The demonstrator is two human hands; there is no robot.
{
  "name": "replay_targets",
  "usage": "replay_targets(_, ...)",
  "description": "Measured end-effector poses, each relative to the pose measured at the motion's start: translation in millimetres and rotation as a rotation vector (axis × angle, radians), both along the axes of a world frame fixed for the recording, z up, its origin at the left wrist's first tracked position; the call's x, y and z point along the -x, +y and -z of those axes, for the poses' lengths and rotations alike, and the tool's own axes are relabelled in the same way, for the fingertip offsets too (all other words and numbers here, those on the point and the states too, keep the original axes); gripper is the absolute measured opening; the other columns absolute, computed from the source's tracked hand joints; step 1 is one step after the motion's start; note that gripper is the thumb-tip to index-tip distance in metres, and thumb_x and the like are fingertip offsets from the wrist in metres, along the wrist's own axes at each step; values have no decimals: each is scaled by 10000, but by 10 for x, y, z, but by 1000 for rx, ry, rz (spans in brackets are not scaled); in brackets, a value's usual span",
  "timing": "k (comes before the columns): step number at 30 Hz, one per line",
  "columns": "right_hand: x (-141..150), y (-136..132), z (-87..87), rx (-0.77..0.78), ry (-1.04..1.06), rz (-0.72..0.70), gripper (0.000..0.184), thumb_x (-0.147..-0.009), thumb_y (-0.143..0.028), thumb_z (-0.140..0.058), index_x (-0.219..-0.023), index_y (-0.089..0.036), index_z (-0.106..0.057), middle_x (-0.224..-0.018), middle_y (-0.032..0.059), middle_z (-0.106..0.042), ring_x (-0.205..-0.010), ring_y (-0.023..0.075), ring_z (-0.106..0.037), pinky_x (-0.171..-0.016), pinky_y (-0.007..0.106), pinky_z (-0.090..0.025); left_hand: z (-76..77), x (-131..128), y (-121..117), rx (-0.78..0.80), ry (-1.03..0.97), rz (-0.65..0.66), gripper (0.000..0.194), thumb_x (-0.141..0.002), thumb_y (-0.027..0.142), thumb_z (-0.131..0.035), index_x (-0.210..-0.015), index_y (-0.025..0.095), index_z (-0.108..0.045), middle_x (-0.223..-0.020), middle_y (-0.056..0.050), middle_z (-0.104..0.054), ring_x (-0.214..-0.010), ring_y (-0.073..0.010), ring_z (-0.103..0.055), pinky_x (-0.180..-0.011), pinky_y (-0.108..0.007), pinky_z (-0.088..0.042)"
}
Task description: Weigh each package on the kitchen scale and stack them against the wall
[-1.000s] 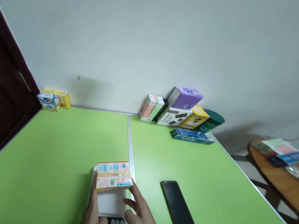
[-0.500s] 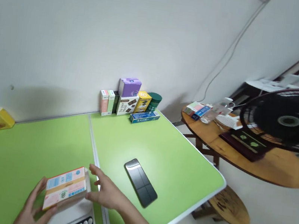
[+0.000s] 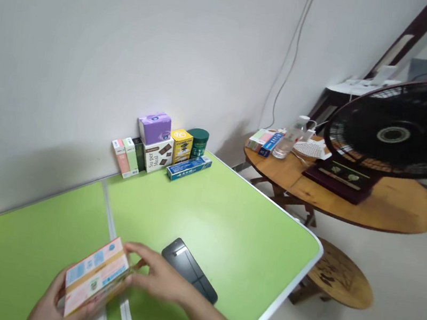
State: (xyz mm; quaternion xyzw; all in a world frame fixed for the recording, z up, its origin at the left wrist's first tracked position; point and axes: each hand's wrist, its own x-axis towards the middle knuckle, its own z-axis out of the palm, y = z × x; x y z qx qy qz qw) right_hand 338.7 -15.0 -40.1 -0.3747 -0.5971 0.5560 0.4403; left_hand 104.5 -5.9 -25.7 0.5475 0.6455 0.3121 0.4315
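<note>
Green table (image 3: pixel 252 220), left hand (image 3: pixel 53 303) gripping pink box (image 3: pixel 98 273), right hand (image 3: pixel 154 275) now touching it

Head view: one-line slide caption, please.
Left hand and right hand hold a pink box over a green table, near a dark phone.

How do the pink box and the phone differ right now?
Place: the pink box is held between the left hand and right hand, while the phone lies on the green table.
Build: the pink box is thick; the phone is thin and flat.
Surface: the pink box has colourful print and a tan band; the phone is dark and glossy.
Both are roughly rectangular.
</note>
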Motion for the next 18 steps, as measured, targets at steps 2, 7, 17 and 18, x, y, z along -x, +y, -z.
replay_targets(2,-305,69,28,-71,4,119,524,-797,-305,-612,-1304,-254,-491,-1331,65,-510,-1193,227,-486,-927,334,-430,-75,-413,200,-5,14,88,662,-456,409,-800,-1031,211,-540,-953,-73,-706,-894,-294,-666,-752,-407,-567)
replay_targets(7,-1046,335,368,-154,-66,577,415,-845,-329,-490,-1241,-211,-534,-1276,83,-545,-1195,235,-474,-1009,382,-356,91,-1614,775,-163,-119,255,560,-530,302,-778,-1020,186,-534,-1062,-104,-655,-998,-261,-620,-800,-347,-530)
replay_targets(17,-2430,1233,787,-72,-94,1120,457,-729,-219,-373,-1152,-152,-531,-1147,93,-603,-1074,235,-520,-978,380,-375,566,-3639,1653,-257,-63,310,558,-497,165,-806,-995,143,-555,-1088,-133,-578,-1016,-246,-572,-905,-342,-424)
replay_targets(18,-2521,1321,814,-65,-100,1142,454,-723,-214,-363,-1140,-148,-531,-1134,98,-606,-1057,240,-525,-963,389,-385,588,-3763,1712,-255,-42,280,577,-492,166,-810,-1008,148,-553,-1116,-137,-553,-1042,-251,-560,-923,-345,-414)
